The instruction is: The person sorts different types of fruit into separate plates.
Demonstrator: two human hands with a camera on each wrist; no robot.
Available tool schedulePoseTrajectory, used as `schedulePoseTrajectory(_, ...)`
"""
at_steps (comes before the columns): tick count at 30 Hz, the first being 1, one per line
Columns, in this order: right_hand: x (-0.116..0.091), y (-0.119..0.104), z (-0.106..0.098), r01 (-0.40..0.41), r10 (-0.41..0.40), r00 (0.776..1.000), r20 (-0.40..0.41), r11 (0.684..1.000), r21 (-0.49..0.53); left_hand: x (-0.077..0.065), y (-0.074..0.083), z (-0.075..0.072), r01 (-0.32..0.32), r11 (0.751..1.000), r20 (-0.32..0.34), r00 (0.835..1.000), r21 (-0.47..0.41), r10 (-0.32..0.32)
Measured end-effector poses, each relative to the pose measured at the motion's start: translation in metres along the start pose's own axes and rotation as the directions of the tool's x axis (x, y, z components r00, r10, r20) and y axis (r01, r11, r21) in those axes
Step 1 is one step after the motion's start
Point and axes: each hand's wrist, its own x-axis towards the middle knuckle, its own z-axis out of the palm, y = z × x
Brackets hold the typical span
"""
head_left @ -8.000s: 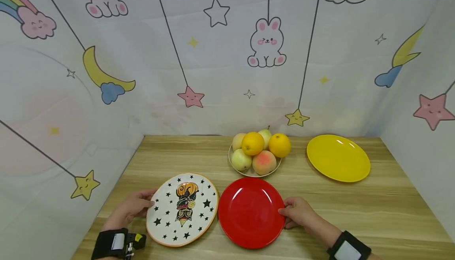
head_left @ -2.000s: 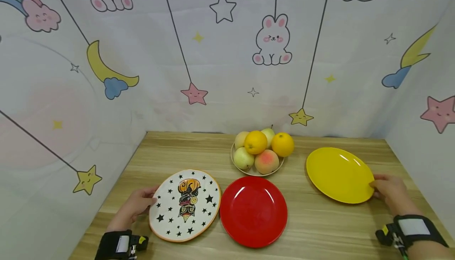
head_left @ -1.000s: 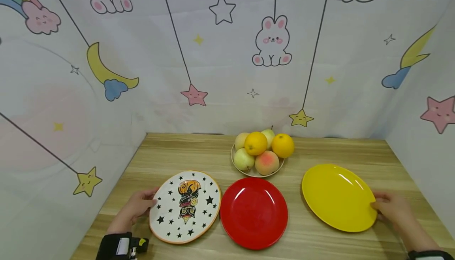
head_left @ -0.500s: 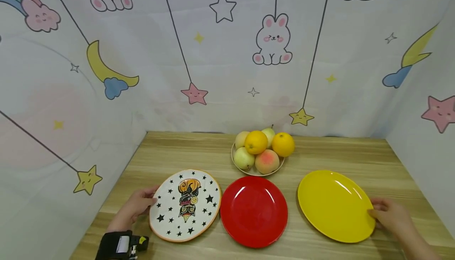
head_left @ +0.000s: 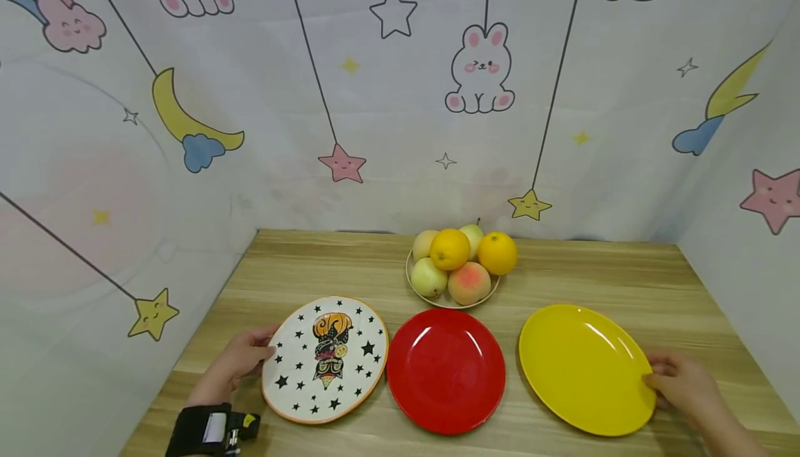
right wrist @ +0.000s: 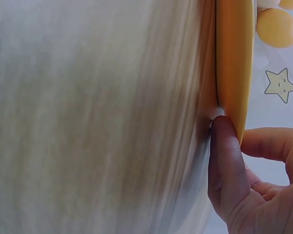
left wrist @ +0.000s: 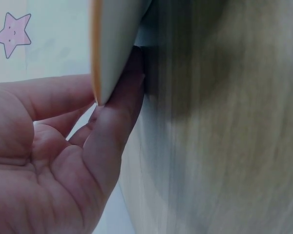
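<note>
At the left, my left hand (head_left: 240, 360) pinches the rim of a white plate (head_left: 294, 356) with an orange edge, black stars and a cat-and-pumpkin picture. The left wrist view has the thumb at the rim and fingers under the plate's underside (left wrist: 117, 44). On the right, a yellow plate (head_left: 584, 367) has its right rim pinched by my right hand (head_left: 684, 384). Fingers reach beneath the yellow plate (right wrist: 234, 58) in the right wrist view, the thumb at its edge. Between them a red plate (head_left: 446, 374) lies on the table, right beside the white one.
Behind the red plate stands a shallow bowl (head_left: 446, 301) heaped with oranges, pears and a peach (head_left: 469, 283). The wood-grain table (head_left: 325, 255) ends at a cartoon-printed cloth backdrop (head_left: 387, 117), which also rises along both sides.
My right hand moved from the red plate to the yellow plate, then brought it from the back right toward me and slightly left, beside the red plate. My left hand stays at the white plate.
</note>
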Motion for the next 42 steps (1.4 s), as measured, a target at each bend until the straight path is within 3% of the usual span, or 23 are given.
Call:
schedulePoseTrajectory(32,-0.012,-0.007,0.016,-0.051,0.045,0.997,0.058,0.993,0.107,0.002,-0.001,-0.001,0.004,1.000,0.011,1.000,0.004,-0.004)
schedulePoseTrajectory(42,-0.012,-0.008,0.017,-0.065,0.057,0.996,0.067,0.990,0.123,0.004,0.000,0.000,0.008,0.999,-0.015,1.000,0.043,-0.007)
